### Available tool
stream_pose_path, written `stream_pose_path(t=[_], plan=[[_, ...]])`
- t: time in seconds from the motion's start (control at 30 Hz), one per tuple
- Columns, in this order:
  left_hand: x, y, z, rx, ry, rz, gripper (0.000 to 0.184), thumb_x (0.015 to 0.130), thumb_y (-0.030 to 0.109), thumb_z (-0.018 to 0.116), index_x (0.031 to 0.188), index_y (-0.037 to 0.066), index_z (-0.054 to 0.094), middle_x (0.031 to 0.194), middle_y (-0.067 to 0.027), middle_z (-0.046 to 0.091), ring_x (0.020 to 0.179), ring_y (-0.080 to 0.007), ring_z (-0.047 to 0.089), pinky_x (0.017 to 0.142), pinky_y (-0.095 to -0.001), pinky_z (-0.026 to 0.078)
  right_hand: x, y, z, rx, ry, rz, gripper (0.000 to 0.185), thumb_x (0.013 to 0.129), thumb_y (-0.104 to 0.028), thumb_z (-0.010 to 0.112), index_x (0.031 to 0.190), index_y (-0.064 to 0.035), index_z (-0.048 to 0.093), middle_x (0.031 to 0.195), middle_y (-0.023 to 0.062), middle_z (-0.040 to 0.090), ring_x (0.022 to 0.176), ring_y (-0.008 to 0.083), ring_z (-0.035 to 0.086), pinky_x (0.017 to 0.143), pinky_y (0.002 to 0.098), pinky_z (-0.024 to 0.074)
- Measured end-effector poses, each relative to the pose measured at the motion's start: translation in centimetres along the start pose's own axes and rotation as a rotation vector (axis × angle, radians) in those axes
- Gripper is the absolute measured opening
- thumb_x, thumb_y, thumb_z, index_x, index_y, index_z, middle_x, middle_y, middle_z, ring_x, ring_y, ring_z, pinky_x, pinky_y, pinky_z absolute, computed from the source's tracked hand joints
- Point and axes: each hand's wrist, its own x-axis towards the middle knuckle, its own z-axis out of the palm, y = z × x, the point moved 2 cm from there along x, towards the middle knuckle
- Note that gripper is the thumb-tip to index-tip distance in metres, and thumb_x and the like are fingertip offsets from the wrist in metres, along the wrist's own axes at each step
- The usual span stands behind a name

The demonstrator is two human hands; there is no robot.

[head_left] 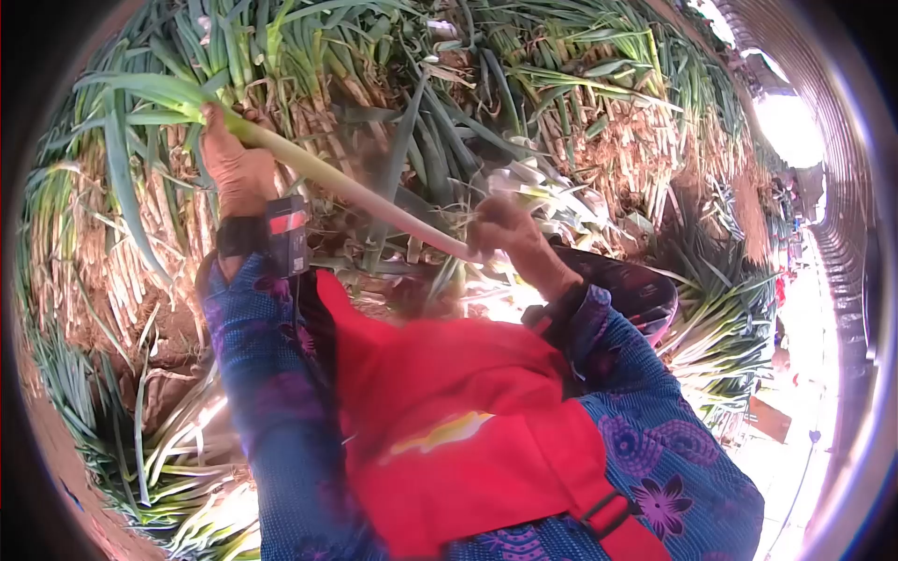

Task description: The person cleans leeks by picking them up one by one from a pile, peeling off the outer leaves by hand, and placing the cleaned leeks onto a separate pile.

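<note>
Pale-green, long, leafy-topped leek stalk [351, 190] slants beyond the red cloth apron [458, 458], white end nearer it. Fingers of the left hand [238, 164] clamp the leafy end; the right hand [513, 236], closer to the apron, meets the white end, grip too blurred to tell.

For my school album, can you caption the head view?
Left hand grips a leek; right hand at its pale end.

The right hand [513, 238] was blurred, its contact with the stalk [346, 192] unresolved; the left sleeve [281, 421] was cut off at the lower edge; distant objects [781, 290], far right, were too small to identify.
</note>
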Motion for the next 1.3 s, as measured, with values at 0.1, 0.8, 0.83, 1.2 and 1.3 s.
stream_pose_path(t=[0.1,0.8,0.83,1.2,1.3], plan=[[-0.5,-0.7,-0.5,-0.1,-0.094,-0.061,0.032,0.093,0.034,0.06,0.098,0.005,0.049,0.081,-0.0072,0.052,0.07,-0.0206,0.052,0.071,-0.0361,0.047,-1.2,0.4,-4.1,-0.236,0.024,0.156,0.021,0.082,-0.02,0.066,0.094,-0.0041,0.06,0.081,0.0071,0.064,0.073,0.0121,0.062,0.063,0.0258,0.049],[-5.8,-5.1,3.3,0.334,-0.396,0.092,0.027,0.094,0.018,0.058,0.113,0.004,0.045,0.102,-0.0114,0.053,0.096,-0.0234,0.059,0.082,-0.0353,0.053,13.6,-5.7,10.5,-0.721,0.086,-0.185,0.033,0.091,-0.032,0.059,0.107,-0.0037,0.058,0.083,0.011,0.064,0.075,0.019,0.062,0.065,0.0351,0.0477],[-5.6,-5.2,3.1,0.293,-0.375,0.07,0.026,0.093,0.017,0.059,0.111,0.004,0.045,0.103,-0.0119,0.052,0.097,-0.0227,0.059,0.082,-0.0346,0.052,13.4,-5.5,10.6,-0.592,0.028,-0.126,0.032,0.092,-0.031,0.058,0.107,-0.0035,0.058,0.08,0.01,0.062,0.073,0.0177,0.06,0.064,0.0339,0.0468],[-5.5,-1.7,3.8,-0.014,-0.118,-0.19,0.025,0.092,0.023,0.063,0.106,0.008,0.049,0.09,-0.0075,0.054,0.08,-0.0223,0.059,0.07,-0.0385,0.051,-0.6,4.3,2.9,-0.452,-0.233,0.04,0.032,0.096,-0.033,0.053,0.108,-0.0041,0.059,0.083,0.0053,0.06,0.078,0.0139,0.057,0.069,0.0314,0.0455],[-5.8,-2.0,3.7,-0.02,-0.157,-0.169,0.021,0.092,0.021,0.061,0.105,0.008,0.052,0.083,-0.0054,0.054,0.074,-0.0201,0.059,0.065,-0.0359,0.052,-3.3,3.5,0.6,-0.655,-0.291,0.26,0.036,0.094,-0.038,0.055,0.11,-0.0057,0.06,0.086,0.0077,0.063,0.082,0.0167,0.06,0.073,0.0336,0.0467]])
